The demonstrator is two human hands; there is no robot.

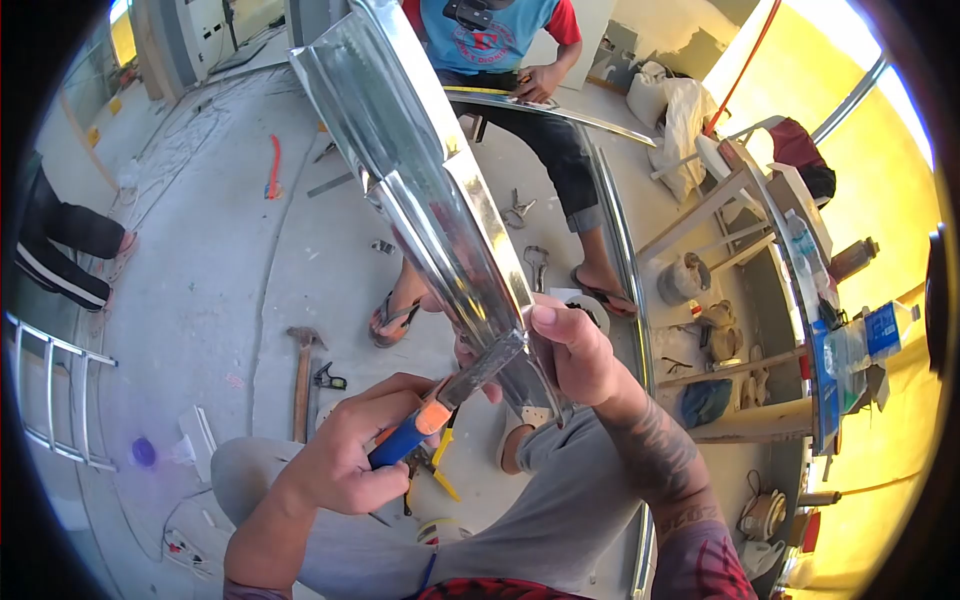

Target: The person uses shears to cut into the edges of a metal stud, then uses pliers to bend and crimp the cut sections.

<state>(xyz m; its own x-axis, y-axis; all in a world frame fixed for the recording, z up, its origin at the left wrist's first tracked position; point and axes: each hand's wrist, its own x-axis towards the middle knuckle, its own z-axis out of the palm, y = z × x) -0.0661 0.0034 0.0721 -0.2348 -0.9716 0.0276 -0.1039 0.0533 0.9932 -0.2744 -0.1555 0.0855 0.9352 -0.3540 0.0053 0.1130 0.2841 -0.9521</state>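
Observation:
My left hand (365, 445) is closed round the blue and orange handle of a flat file (480, 370). The file's dark blade lies across the near end of a shiny metal profile (420, 200), seeming to touch its edge. My right hand (575, 350) grips that profile near its lower end, thumb on the near side and some fingertips showing behind it. From there the ribbed profile slants up and leftward, out past the top of the view. Below my left hand lie yellow-handled snips (435, 470), partly covered.
A co-worker (490, 40) sits opposite, a hand on another metal strip (600, 125). A hammer (303, 380), clamps (518, 208) and a red-handled tool (274, 165) lie on the floor. A ladder (60, 390) is at left; a cluttered wooden bench (750, 420) stands right. Another person's legs (65, 240) show left.

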